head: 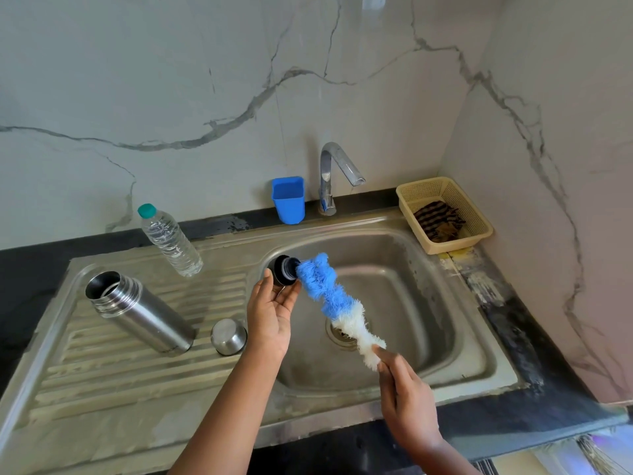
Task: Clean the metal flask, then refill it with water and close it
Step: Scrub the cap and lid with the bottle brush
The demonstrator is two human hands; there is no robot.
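Metal flask uncapped, upright on drainboard, contents not visible; steel cup inverted beside it. Water bottle full, capped. Left hand grips black stopper over sink. Right hand pinches bottle brush, bristles touching stopper. Basket holds striped cloth.

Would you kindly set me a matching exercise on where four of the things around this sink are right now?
Things:
1. metal flask
2. black stopper
3. plastic water bottle
4. striped cloth

Places:
A. in the beige basket at the sink's right corner
B. standing open on the ribbed drainboard
C. held in the left hand over the basin, with the brush against it
D. standing capped at the back of the drainboard

Pairs: 1-B, 2-C, 3-D, 4-A
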